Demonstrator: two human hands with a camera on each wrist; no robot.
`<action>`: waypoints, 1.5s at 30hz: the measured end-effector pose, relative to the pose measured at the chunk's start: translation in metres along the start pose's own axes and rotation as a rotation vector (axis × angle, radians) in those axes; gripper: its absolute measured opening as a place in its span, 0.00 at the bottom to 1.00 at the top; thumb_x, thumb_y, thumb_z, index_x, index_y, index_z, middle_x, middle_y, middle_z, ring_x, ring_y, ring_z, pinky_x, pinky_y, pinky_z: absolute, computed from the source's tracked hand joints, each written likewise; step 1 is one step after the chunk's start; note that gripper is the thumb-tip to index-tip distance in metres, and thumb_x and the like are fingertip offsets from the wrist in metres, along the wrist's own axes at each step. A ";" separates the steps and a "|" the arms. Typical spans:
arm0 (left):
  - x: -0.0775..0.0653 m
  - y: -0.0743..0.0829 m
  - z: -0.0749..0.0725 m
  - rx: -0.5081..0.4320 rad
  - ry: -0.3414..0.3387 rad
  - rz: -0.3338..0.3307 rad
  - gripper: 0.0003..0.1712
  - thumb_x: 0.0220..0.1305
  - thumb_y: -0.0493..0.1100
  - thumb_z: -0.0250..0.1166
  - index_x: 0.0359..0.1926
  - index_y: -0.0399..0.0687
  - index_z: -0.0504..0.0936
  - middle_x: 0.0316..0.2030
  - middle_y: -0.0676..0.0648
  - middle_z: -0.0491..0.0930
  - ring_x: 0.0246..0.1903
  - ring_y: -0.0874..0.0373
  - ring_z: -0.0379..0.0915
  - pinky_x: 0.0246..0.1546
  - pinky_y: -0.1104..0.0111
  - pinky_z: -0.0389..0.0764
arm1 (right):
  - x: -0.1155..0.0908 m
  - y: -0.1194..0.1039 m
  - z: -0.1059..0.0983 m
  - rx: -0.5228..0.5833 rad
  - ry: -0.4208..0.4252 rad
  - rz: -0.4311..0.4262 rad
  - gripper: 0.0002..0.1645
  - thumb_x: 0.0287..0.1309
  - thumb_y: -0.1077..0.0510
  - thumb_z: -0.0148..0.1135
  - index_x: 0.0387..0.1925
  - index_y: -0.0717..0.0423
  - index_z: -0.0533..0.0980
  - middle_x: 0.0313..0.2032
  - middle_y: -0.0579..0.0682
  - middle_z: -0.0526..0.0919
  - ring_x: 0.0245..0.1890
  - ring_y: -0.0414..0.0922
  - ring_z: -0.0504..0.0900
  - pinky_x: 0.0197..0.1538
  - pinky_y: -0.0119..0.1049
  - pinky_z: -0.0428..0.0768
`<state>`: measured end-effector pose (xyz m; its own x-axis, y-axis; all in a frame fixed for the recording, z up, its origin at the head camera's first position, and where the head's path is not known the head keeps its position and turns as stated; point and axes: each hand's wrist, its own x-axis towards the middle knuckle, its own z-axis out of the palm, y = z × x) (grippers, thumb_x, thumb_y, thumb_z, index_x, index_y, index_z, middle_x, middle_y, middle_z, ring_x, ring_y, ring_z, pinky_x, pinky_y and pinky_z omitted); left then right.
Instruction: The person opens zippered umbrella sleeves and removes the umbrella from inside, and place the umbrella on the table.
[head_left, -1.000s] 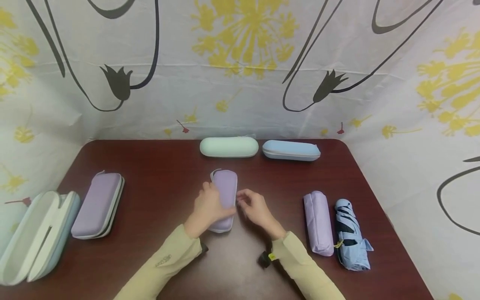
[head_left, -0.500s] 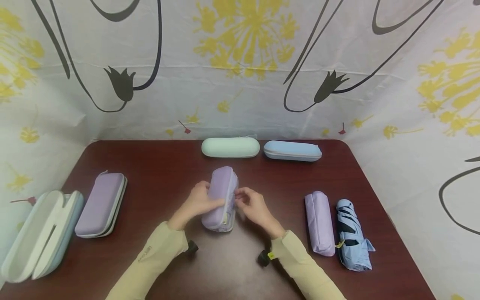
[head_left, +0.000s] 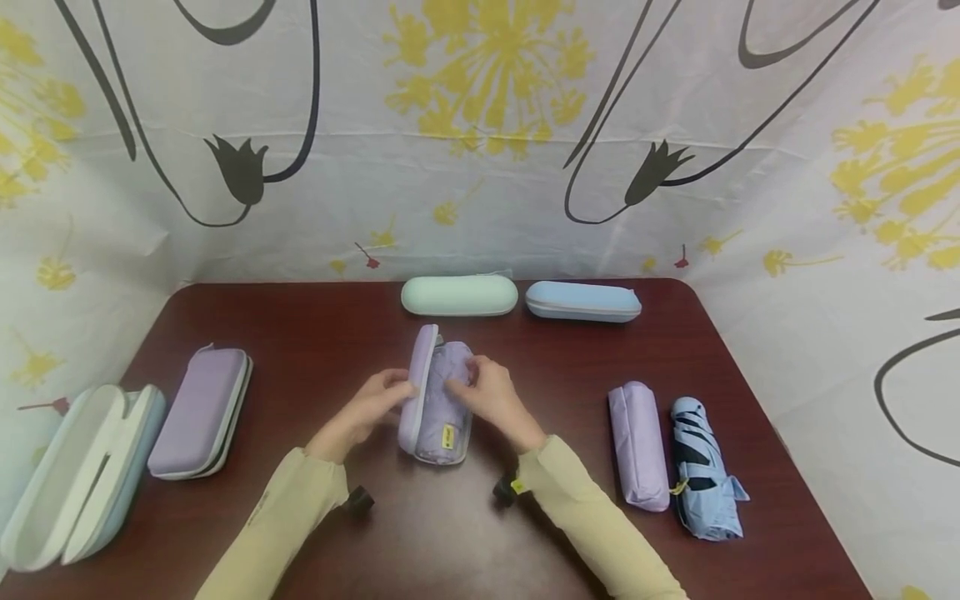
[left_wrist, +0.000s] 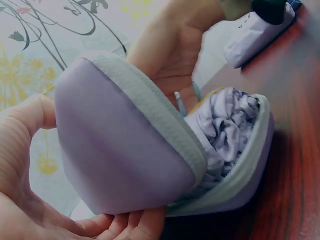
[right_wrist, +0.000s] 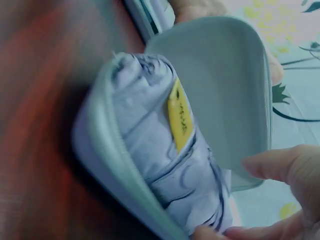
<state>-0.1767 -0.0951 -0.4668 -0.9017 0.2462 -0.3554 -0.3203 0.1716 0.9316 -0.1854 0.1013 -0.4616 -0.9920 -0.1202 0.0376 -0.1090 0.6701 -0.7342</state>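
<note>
A purple zippered hard case (head_left: pixel 411 421) stands open at mid-table, its lid raised on the left. Inside lies a folded purple umbrella (head_left: pixel 442 400) with a yellow tag, seen closely in the right wrist view (right_wrist: pixel 150 130). My left hand (head_left: pixel 375 404) holds the lid (left_wrist: pixel 115 150) by its outer side, thumb on one edge and fingers curled under the other. My right hand (head_left: pixel 491 396) is over the umbrella, thumb above it and fingers at its right side; the right wrist view shows those fingertips (right_wrist: pixel 210 232) at the umbrella's near end.
To the left lie a closed purple case (head_left: pixel 198 412) and an open pale blue case (head_left: pixel 82 479). Mint (head_left: pixel 459 296) and blue (head_left: pixel 583 302) cases line the back edge. A purple folded umbrella (head_left: pixel 637 446) and a blue one (head_left: pixel 703 467) lie right.
The purple case's lid has swung up and left with my left hand, uncovering the folded umbrella. My right hand has moved from the case's right side onto the umbrella.
</note>
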 end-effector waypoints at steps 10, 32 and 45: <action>0.003 -0.006 0.003 -0.031 0.025 0.042 0.39 0.52 0.39 0.57 0.62 0.23 0.55 0.54 0.27 0.66 0.46 0.43 0.72 0.39 0.57 0.79 | 0.011 -0.032 0.025 -0.366 0.015 0.040 0.36 0.45 0.50 0.67 0.46 0.76 0.68 0.35 0.64 0.76 0.34 0.58 0.79 0.35 0.48 0.79; -0.004 -0.010 0.011 -0.156 0.147 0.006 0.41 0.52 0.39 0.56 0.64 0.24 0.53 0.57 0.26 0.64 0.42 0.49 0.72 0.32 0.65 0.77 | 0.019 -0.020 0.011 0.104 -0.100 0.141 0.47 0.35 0.57 0.73 0.58 0.66 0.62 0.48 0.63 0.75 0.46 0.53 0.76 0.48 0.45 0.75; -0.020 -0.014 -0.014 -0.054 0.129 0.022 0.39 0.54 0.37 0.57 0.64 0.26 0.54 0.55 0.27 0.66 0.46 0.44 0.72 0.39 0.60 0.77 | -0.017 0.009 -0.045 0.156 0.051 0.114 0.39 0.34 0.63 0.66 0.54 0.68 0.65 0.44 0.61 0.77 0.42 0.52 0.76 0.47 0.45 0.75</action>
<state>-0.1580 -0.1158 -0.4713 -0.9375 0.1241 -0.3252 -0.3120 0.1148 0.9431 -0.1720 0.1421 -0.4384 -0.9997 -0.0097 -0.0202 0.0114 0.5548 -0.8319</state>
